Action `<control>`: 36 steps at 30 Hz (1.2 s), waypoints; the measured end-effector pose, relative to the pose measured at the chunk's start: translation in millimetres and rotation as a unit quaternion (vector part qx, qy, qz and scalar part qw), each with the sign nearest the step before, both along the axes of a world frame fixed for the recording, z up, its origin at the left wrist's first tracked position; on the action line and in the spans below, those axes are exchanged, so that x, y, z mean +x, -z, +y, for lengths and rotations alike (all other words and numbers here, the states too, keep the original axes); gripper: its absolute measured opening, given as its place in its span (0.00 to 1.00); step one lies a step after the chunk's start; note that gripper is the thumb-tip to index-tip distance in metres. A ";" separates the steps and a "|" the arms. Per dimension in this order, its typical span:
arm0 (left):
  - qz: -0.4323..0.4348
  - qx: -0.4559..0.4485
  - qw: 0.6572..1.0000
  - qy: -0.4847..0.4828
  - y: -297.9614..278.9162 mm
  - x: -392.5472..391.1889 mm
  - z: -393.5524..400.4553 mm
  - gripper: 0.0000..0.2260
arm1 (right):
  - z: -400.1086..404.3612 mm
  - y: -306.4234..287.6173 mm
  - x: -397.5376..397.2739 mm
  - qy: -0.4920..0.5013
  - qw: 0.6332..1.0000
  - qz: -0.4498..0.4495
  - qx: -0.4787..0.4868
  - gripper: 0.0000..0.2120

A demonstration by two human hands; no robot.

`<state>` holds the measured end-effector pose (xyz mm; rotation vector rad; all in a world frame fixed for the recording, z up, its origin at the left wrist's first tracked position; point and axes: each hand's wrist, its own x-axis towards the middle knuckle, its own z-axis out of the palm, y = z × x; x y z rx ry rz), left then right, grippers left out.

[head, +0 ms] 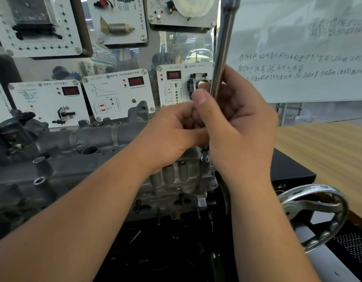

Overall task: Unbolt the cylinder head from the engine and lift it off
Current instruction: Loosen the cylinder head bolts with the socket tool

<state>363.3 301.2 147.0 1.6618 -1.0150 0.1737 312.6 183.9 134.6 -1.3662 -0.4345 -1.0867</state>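
The grey cast cylinder head lies across the engine on a black stand, running from far left to centre. A long chrome wrench bar stands nearly upright over the head's right end. My right hand grips the bar's lower part, thumb up against it. My left hand curls around the tool's lower end just beside the right hand. Below both hands a small socket sits on a bolt at the head's right corner. The tool's lower part is hidden by my fingers.
A clear panel with white sensor display boards stands right behind the engine. A whiteboard with handwriting is at the back right. A chrome handwheel juts out at the lower right, beside a wooden table top.
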 end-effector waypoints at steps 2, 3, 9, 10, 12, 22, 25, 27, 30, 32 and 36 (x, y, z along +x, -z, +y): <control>0.001 0.011 1.000 -0.016 0.5 -0.1 -0.8 0.15 | -0.1 0.1 -0.7 0.024 1.000 0.003 0.010 0.17; 0.003 0.009 1.000 -0.017 0.7 -1.1 -0.9 0.17 | -0.9 0.9 -1.0 0.044 0.999 0.001 0.010 0.14; 0.047 -0.004 0.998 0.033 4.7 -0.4 2.8 0.07 | -4.7 2.5 -2.5 0.044 0.999 -0.001 -0.010 0.12; 0.044 -0.001 0.999 0.032 4.7 -0.2 2.4 0.09 | -4.3 2.5 -2.7 0.039 0.999 -0.001 -0.014 0.15; 0.040 0.005 0.999 0.027 3.6 -1.3 0.9 0.13 | -2.6 2.9 -3.2 0.033 0.999 -0.006 -0.024 0.19; 0.035 0.031 0.999 0.011 -1.5 -2.6 2.6 0.06 | -0.5 -1.0 -1.7 0.077 0.995 -0.032 -0.053 0.13; 0.044 0.034 0.998 0.008 -2.4 -4.3 4.4 0.08 | -1.0 -1.3 -2.0 0.042 0.998 -0.014 -0.038 0.17; 0.038 0.026 0.999 -0.008 -2.6 -4.3 3.0 0.10 | -1.8 -2.2 -2.7 0.022 0.999 -0.017 -0.039 0.18; 0.007 0.044 0.998 -0.041 -3.7 -5.4 -1.0 0.12 | -3.0 -2.3 -2.0 0.021 0.998 -0.025 -0.045 0.15; -0.004 0.059 0.997 -0.056 -4.0 -6.0 -2.0 0.12 | -4.1 -1.7 -0.7 0.056 0.997 -0.031 -0.044 0.12; 0.031 0.022 0.998 -0.039 -1.1 -5.8 0.8 0.08 | -4.2 -0.6 -0.3 0.062 0.997 -0.022 -0.039 0.12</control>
